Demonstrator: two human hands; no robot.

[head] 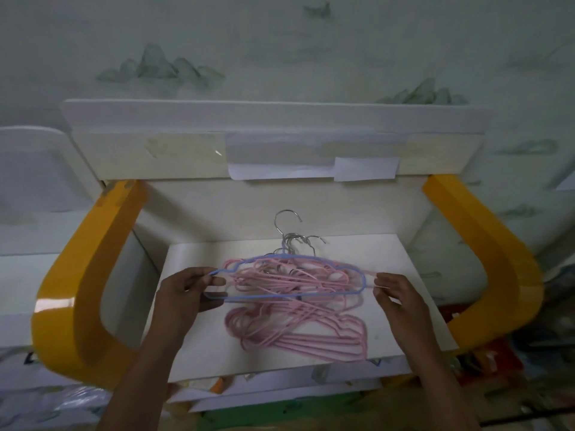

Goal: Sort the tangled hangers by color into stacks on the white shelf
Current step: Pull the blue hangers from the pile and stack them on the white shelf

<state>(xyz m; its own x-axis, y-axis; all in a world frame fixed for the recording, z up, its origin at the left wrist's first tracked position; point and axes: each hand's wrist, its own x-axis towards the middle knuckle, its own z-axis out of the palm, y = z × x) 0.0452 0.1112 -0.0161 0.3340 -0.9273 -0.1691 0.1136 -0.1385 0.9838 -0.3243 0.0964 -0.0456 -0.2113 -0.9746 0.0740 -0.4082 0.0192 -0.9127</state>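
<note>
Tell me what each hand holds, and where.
Left hand pinches the blue hanger at its left end; right hand pinches a pink hanger at its right tip.

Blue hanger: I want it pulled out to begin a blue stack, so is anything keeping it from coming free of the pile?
Yes. The blue hanger, pinched by the left hand, lies tangled on the pink hangers; their wires and metal hooks cross it. The right hand pinches a pink wire beside it.

Two yellow curved side arms (77, 275) flank the unit before mountain-patterned wallpaper (161, 65).
</note>
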